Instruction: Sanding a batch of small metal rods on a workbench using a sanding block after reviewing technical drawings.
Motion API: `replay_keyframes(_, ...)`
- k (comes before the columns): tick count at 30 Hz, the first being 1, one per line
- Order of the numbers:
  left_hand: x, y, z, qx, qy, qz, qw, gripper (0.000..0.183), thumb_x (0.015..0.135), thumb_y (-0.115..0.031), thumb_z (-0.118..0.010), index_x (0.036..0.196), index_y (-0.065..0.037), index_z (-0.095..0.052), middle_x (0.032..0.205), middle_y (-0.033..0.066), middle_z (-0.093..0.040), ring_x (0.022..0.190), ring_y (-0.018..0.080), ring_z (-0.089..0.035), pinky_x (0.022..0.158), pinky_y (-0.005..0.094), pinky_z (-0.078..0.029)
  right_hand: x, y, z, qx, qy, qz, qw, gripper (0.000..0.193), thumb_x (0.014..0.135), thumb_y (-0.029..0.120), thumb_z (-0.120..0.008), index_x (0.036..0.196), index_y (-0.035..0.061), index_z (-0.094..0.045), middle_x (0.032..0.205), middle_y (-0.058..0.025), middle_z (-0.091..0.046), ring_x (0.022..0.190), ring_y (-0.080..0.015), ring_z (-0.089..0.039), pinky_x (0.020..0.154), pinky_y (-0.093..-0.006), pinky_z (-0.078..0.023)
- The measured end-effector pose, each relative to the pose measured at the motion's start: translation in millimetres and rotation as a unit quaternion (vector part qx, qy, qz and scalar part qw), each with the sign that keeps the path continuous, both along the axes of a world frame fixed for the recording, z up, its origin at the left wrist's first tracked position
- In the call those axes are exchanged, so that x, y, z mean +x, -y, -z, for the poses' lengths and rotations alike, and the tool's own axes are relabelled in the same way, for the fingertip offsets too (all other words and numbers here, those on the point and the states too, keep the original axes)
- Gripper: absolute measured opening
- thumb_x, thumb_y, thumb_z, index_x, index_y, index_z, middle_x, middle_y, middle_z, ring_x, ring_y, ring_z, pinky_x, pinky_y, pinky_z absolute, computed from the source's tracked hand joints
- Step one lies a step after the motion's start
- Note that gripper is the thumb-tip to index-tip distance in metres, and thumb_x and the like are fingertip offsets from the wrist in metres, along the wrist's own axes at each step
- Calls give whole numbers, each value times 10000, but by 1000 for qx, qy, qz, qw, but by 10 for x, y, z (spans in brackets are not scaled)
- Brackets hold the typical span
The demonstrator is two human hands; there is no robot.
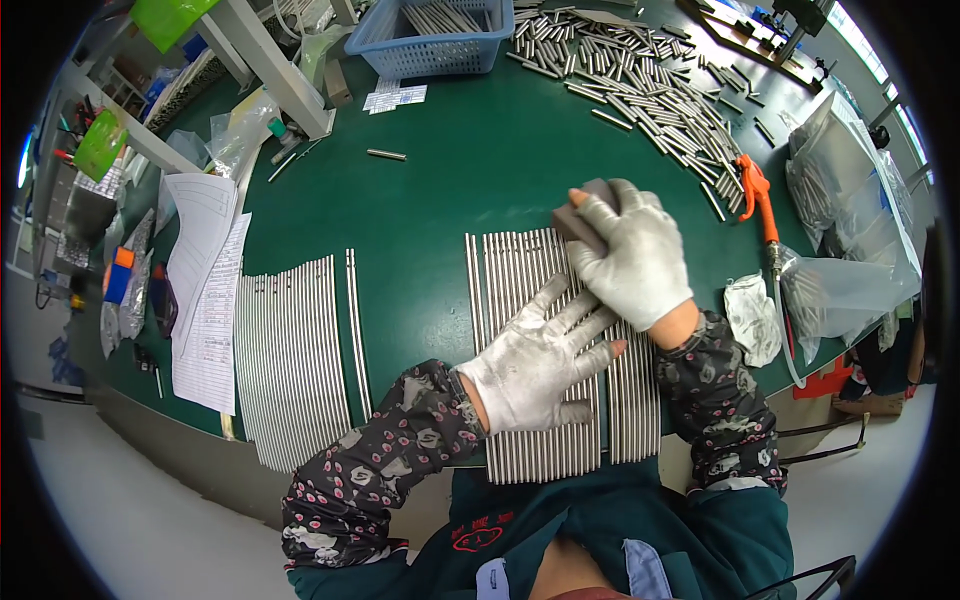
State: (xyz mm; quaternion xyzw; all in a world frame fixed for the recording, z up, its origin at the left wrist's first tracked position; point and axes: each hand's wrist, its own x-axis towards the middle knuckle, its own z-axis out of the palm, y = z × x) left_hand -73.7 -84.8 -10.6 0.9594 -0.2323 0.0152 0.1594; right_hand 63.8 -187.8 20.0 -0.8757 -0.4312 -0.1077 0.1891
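Side by side on the green table lie long thin metal rods (540, 455), in a row in front of me. My left hand (530, 365), in a white glove with bare fingertips, rests flat across them with its fingers spread. A brown-grey rectangular block (580, 228) is gripped in my right hand (640, 255), gloved the same way. The block sits over the far ends of the rods, and whether it touches them cannot be made out. A narrow gap splits off several rods (635, 410) on the right.
More rods (290, 360) lie in a row at left, beside paper sheets (208, 310). A blue basket (430, 55) of rods stands at the back. Short metal pins (640, 90) are heaped at back right. An orange air gun (760, 200) and plastic bags (850, 190) lie at right.
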Motion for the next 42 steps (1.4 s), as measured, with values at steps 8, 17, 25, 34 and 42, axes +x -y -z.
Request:
replay_keyframes(8, -18, -31, -34, -13, -8, 0, 1000, 708, 799, -535, -589, 1363, -118, -496, 1426, 147, -428, 1393, 304, -310, 1173, 571, -95, -37, -120, -99, -116, 66, 50, 990, 333, 795, 294, -640, 1082, 138, -710, 996, -157, -619, 888, -304, -599, 744, -428, -508)
replay_keyframes(17, -10, -28, -28, -11, 3, 0, 1000, 698, 792, -527, -605, 1338, -101, -516, 1377, 154, -459, 1367, 311, -337, 1166, 573, -130, -121, -196, -123, -112, 43, 38, 992, 317, 810, 317, -622, 1055, 140, -716, 991, -134, -638, 914, -300, -608, 765, -417, -522)
replay_keyframes(25, -10, -19, -18, -43, -35, -3, 998, 717, 763, -517, -641, 1324, -86, -524, 1400, 165, -439, 1362, 328, -342, 1148, 565, -180, -253, -364, 9, -76, 44, -13, 996, 331, 820, 314, -607, 1070, 121, -704, 986, -157, -631, 921, -321, -605, 782, -436, -515)
replay_keyframes(34, -32, -36, 1, -17, -48, -20, 999, 762, 740, -555, -642, 1328, -89, -508, 1378, 153, -455, 1349, 327, -352, 1148, 559, -171, -271, -411, -16, -90, 19, -17, 996, 342, 809, 323, -624, 1083, 133, -696, 1033, -166, -623, 919, -310, -607, 790, -424, -520)
replay_keyframes(42, -36, -69, 54, -41, -15, -25, 999, 754, 727, -549, -650, 1329, -116, -512, 1400, 158, -445, 1359, 321, -353, 1147, 558, -174, -301, -429, 11, -60, 60, -41, 996, 354, 828, 355, -611, 1092, 136, -697, 1031, -160, -626, 955, -312, -601, 810, -420, -512)
